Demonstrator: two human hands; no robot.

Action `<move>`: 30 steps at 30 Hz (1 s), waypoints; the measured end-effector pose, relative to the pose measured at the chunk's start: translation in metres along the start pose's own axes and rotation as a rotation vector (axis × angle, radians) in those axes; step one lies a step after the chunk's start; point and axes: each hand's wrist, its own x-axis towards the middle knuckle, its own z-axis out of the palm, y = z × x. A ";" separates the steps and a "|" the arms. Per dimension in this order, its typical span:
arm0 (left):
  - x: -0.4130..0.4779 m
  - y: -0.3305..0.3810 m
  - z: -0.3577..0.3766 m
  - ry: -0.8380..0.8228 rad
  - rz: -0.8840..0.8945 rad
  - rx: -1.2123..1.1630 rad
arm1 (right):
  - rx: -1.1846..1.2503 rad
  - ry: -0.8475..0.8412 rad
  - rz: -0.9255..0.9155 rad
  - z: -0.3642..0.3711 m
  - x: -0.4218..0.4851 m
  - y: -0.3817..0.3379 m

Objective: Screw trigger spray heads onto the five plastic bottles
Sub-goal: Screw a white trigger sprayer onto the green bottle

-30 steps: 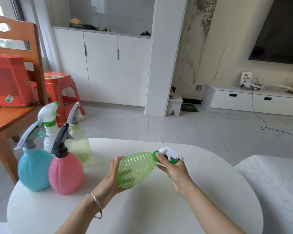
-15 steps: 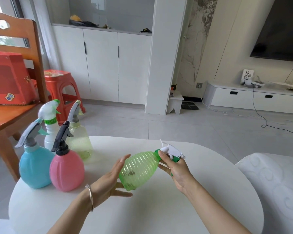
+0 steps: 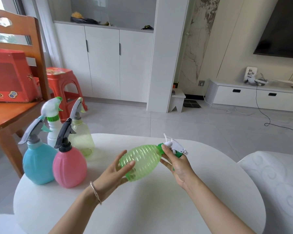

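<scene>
- The green ribbed bottle [image 3: 142,162] is held above the round white table [image 3: 159,208], lying nearly on its side with its neck pointing up and to the right.
- The left hand [image 3: 113,173] is spread against the bottle's wide base end, fingers fairly straight across the ribs and the thumb below. It supports the bottle rather than clasping it.
- A thin bracelet [image 3: 96,193] sits on the left wrist.
- The right hand [image 3: 178,164] pinches the white trigger spray head [image 3: 175,146] at its green collar, thumb on top and fingers curled beneath.
- The collar seems to sit on the bottle's neck, though the fingers hide the joint.
- Four other bottles stand upright in a cluster at the table's left edge, each with a spray head on: a blue bottle [image 3: 38,163] and a pink bottle [image 3: 68,168] in front, touching or just beside each other, and a white bottle [image 3: 52,132] and a pale yellow bottle [image 3: 80,139] behind them.
- To the left of the table, a wooden chair [image 3: 10,115] has a red box [image 3: 8,76] on its seat, and a red stool [image 3: 63,83] stands behind it.
</scene>
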 end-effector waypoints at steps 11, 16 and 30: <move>-0.005 0.008 0.002 -0.021 0.020 -0.112 | 0.089 -0.056 0.031 0.006 -0.001 -0.006; -0.006 0.015 -0.002 -0.097 -0.026 -0.117 | 0.190 -0.179 0.082 0.006 -0.001 -0.015; -0.006 0.007 0.006 -0.056 -0.026 0.105 | -0.257 -0.126 0.055 0.029 -0.008 -0.001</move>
